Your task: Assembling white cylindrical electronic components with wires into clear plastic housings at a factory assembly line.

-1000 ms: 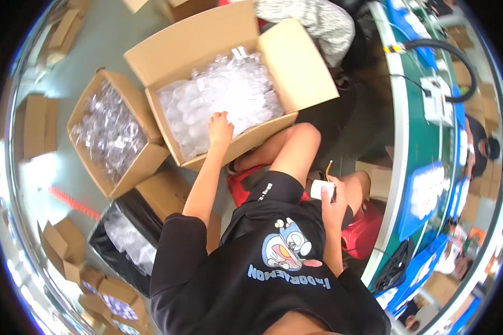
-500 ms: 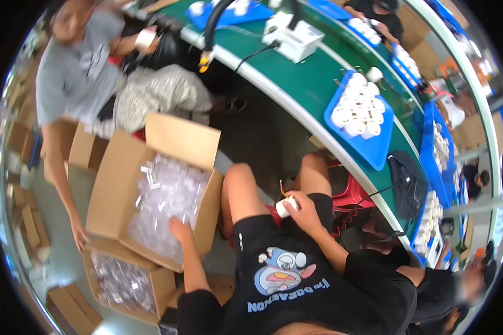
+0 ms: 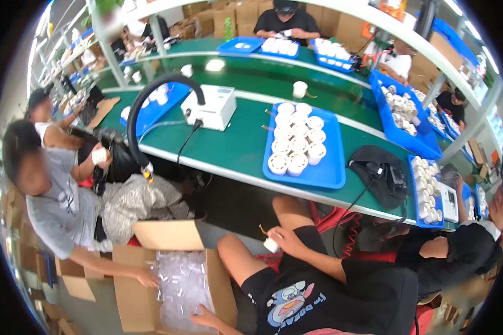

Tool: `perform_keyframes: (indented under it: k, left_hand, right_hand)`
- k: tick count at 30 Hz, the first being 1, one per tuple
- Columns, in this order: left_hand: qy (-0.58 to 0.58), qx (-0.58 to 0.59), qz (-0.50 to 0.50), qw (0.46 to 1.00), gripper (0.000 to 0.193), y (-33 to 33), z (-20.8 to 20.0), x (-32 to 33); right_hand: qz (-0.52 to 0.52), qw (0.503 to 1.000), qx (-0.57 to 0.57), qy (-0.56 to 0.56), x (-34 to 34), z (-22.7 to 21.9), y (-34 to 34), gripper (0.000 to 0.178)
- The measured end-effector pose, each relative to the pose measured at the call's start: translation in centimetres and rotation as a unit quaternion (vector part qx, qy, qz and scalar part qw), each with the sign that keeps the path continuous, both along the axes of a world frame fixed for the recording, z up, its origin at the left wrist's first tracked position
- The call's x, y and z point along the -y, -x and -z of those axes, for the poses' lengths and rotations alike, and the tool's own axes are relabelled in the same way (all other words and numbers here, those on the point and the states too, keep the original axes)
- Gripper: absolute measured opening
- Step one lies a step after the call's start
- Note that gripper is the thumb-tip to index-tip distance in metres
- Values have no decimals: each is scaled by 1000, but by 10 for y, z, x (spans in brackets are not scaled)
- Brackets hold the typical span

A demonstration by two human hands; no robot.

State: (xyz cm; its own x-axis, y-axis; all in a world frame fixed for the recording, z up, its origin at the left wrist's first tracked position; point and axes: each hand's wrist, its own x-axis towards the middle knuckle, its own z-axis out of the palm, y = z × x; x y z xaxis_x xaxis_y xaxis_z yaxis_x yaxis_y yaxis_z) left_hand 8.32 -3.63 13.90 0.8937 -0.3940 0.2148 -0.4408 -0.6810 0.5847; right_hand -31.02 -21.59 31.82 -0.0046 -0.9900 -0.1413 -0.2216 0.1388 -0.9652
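**A:** so what's the room like?

**B:** workshop, long green workbench [image 3: 235, 151] running across. Biggest things on it are the blue trays [image 3: 324, 170] of white round cups [image 3: 296, 142], then a white box machine [image 3: 209, 109] with a black hose [image 3: 151, 100] arching off it. Co-workers sit all around.

**A:** and the floor side?

**B:** an open cardboard box [image 3: 145, 290] stuffed with clear plastic pieces [image 3: 179, 282], down by the knees.

**A:** hands?

**B:** left hand [image 3: 204, 319] is in that box, resting on the plastic, can't tell its grip. Right hand [image 3: 285, 241] is closed around a small white cup [image 3: 271, 244] over the lap, below the bench edge.
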Motion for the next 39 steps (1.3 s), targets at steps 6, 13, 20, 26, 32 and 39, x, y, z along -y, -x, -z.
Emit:
perform_keyframes:
  k: [6,13,20,26,32,39]
  left_hand:
    - [99,-243,-15,965,50,56,-90,17]
    - [192,-430,111,875,40,104,-110,-40]
    - [99,-496,89,858,37,157,-112,-63]
    - [59,-451,88,886,41,156,-126,-73]
    - [70,-419,157,891,43,129,-144,-7]
    - [136,-237,441,855,52,131,-244,250]
  right_hand:
    - [-55,973,178,-139,84,14,-59,34]
    - [-80,904,370,-197,195,5,-244,35]
    - [90,802,523,-274,324,12,-280,38]
    - [-106,740,600,-284,323,8,-280,35]
    - [-159,835,479,-219,234,20,-201,36]
    - [-10,818,483,-312,77,93,-18,37]
